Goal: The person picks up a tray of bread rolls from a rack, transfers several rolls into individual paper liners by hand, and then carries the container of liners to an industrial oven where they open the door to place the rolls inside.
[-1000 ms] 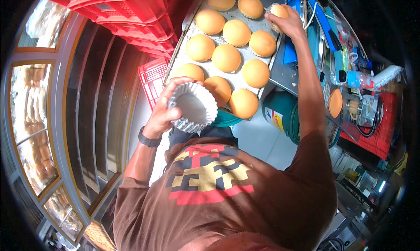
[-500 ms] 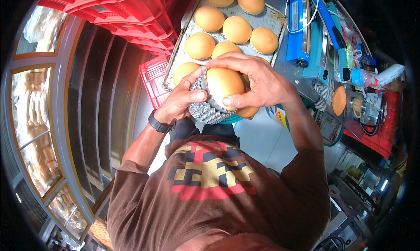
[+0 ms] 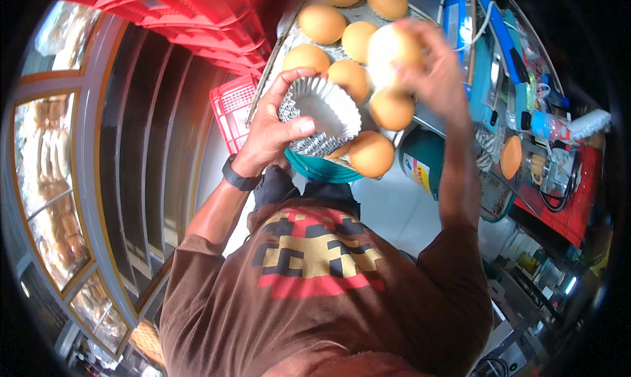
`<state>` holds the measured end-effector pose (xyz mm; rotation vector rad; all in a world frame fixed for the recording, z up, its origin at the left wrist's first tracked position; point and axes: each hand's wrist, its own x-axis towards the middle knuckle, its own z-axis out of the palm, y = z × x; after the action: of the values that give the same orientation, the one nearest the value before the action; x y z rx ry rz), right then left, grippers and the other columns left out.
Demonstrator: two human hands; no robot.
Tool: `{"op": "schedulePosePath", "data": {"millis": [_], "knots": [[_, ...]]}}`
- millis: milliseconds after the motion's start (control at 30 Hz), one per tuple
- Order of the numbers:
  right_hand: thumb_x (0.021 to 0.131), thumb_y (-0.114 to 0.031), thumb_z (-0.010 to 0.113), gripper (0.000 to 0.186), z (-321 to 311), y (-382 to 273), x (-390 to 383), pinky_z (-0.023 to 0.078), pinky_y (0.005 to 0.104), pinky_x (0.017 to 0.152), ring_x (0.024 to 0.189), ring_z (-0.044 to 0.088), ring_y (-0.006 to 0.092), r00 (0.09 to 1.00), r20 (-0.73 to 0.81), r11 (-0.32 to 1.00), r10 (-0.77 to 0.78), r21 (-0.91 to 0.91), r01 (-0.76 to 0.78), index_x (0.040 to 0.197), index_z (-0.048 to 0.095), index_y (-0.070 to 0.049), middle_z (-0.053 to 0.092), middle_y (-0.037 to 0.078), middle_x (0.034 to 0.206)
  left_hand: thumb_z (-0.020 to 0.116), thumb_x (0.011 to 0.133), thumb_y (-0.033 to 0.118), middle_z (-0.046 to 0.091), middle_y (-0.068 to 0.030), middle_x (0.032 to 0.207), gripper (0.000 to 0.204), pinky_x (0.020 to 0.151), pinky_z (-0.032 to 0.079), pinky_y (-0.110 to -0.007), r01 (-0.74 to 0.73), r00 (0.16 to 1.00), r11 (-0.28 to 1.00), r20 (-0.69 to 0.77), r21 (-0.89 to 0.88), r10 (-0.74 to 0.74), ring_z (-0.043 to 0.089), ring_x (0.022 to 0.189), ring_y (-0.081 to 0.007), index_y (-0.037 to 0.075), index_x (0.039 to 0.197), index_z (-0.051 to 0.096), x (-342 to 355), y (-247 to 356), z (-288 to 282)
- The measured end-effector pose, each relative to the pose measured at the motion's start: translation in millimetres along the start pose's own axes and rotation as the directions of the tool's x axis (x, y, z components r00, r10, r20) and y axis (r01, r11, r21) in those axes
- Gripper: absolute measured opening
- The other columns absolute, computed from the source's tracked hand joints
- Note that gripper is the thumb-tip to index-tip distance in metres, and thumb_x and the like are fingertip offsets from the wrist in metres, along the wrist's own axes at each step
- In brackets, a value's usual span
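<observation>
Towering at upper left, red crates (image 3: pixel 190 22) run past the view's edge, their number unclear. Beside them, one pale, stained baking tray (image 3: pixel 335 50) bears nine visible golden buns (image 3: pixel 322 24); the topmost is cut off, another mostly hidden behind the tins. One green tub (image 3: pixel 422 151) stands over the pale tiled floor (image 3: pixel 384 206). The left hand (image 3: pixel 271 127) clasps one stack of fluted metal tins (image 3: pixel 328 111), nested too closely to count, over the tray's near end. The right hand (image 3: pixel 434 68), blurred, curls around one glare-whitened bun (image 3: pixel 389 51) above the tray.
</observation>
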<state>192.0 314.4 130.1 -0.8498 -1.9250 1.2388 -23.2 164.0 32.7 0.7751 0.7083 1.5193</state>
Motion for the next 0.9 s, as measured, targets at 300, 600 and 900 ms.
{"op": "schedulePosePath", "data": {"millis": [300,600,900], "knots": [[0.078,-0.060,0.071,0.078,-91.4,129.7,107.3,0.044,0.0435,0.105,0.125,0.054,0.0388,0.960,-0.201,0.357,-0.197,-0.926,-0.120,0.135,0.058,-0.008,0.056,0.026,0.133,0.100,0.045,0.040,0.051,-0.0194,0.140,0.109,0.111,0.038,-0.046,-0.592,0.802,0.738,0.332,0.323,0.497,0.048,0.133,-0.0318,0.008,0.134,0.047,-7.0,24.5,-12.9],[0.070,-0.040,0.079,0.080,-55.2,129.9,161.3,0.044,0.0411,0.105,0.125,0.053,0.0368,0.983,0.104,0.303,-0.148,-0.942,0.145,0.138,0.053,-0.009,0.054,0.023,0.136,0.099,0.047,0.043,0.051,-0.0199,0.139,0.109,0.111,0.036,-0.048,-0.549,0.836,0.739,0.256,0.389,0.486,0.049,0.131,-0.0338,0.009,0.135,0.045,-29.9,20.7,-28.7],[0.066,-0.038,0.081,0.078,-45.1,119.4,151.8,0.047,0.0460,0.101,0.118,0.057,0.0415,0.989,-0.036,0.384,-0.146,-0.923,0.023,0.134,0.054,-0.009,0.057,0.024,0.129,0.096,0.047,0.053,0.050,-0.0223,0.140,0.110,0.110,0.037,-0.048,-0.452,0.887,0.779,0.127,0.434,0.444,0.047,0.132,-0.0329,0.011,0.135,0.046,-53.7,12.4,-48.6]]}}
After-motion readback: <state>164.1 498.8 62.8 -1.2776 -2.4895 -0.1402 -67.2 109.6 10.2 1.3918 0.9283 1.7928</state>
